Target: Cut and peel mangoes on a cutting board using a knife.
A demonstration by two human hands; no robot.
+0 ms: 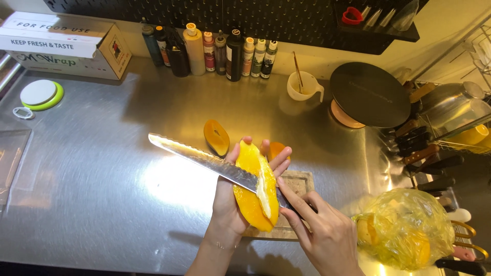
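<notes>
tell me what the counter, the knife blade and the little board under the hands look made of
Counter: brushed stainless steel, judging by its grey sheen and the bright lamp glare.
Knife blade: polished steel, mirror-bright, with a scalloped edge.
Board: probably pale unfinished wood, matte with faint grain, though mostly covered by the left hand, the mango and the right hand.
</notes>
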